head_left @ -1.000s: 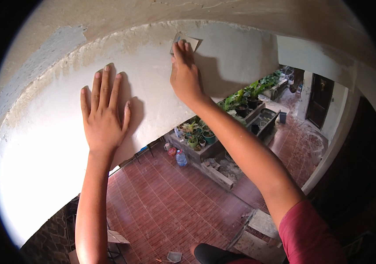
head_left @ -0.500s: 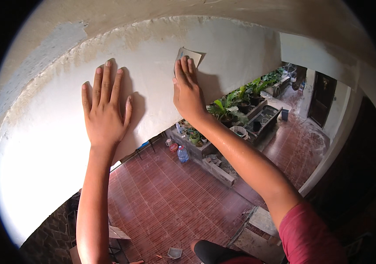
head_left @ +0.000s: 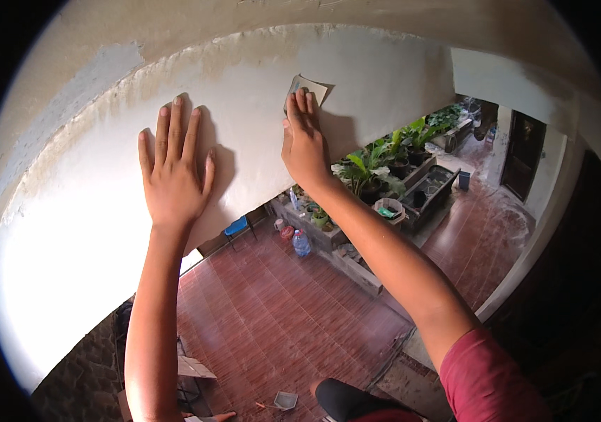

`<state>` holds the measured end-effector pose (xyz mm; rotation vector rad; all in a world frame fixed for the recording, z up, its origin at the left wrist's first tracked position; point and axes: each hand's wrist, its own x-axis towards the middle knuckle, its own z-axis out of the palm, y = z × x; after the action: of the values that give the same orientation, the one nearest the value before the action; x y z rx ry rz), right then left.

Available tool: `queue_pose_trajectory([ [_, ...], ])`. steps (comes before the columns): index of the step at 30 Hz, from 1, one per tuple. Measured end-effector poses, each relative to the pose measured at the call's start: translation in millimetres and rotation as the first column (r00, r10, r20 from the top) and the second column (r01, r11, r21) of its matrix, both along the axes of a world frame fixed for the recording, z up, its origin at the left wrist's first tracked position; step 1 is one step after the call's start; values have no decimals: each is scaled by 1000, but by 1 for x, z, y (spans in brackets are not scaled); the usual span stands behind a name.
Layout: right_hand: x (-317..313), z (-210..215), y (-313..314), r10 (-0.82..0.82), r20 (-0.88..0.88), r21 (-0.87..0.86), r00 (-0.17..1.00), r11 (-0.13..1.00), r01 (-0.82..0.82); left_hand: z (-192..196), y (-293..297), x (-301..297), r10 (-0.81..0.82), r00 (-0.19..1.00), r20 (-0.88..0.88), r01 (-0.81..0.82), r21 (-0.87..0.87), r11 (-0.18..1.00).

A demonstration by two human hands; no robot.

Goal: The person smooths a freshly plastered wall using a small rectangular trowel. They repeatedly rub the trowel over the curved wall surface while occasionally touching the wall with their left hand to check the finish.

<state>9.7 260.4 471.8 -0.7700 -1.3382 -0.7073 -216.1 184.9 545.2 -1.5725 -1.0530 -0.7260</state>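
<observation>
My left hand (head_left: 174, 186) lies flat against a white painted beam (head_left: 244, 112), its fingers spread and nothing in it. To the right, my right hand (head_left: 305, 144) presses a small sheet of sandpaper (head_left: 318, 91) onto the same surface. The sheet has a pale beige back, and its top and right corner stick out past my fingertips. Its lower part is hidden under the fingers, which are held close together. Brownish bare patches run along the beam's upper edge, above both hands.
Far below lies a red tiled floor (head_left: 265, 302). Potted plants (head_left: 364, 169) and a rectangular trough (head_left: 427, 186) line a low ledge. A clear plastic bottle (head_left: 301, 243) and a blue chair (head_left: 236, 226) stand under the beam. A dark door (head_left: 523, 155) is at the right.
The view has shifted slightly, so the hands and background sit a little further right in the picture. Both hands stay on the beam, and the sandpaper is still under my right fingers.
</observation>
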Motion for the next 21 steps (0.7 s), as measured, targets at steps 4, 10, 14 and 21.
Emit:
queue_pose_trajectory([
  [4,-4,-3,-8,20,9,-178,1000,984,-18,-2,1,-1,9,1000,-12,-9,6,1000],
  [10,-4,-9,-14,28,-15,-36,999,999,-29,-3,1,0,71,997,-20,-71,8,997],
  [14,-1,-21,-15,58,9,-102,998,993,-57,-4,1,0,52,998,-23,-52,17,999],
  [21,-2,-36,-15,20,49,-15,999,1000,-19,-4,3,1,28,999,-34,-27,31,999],
])
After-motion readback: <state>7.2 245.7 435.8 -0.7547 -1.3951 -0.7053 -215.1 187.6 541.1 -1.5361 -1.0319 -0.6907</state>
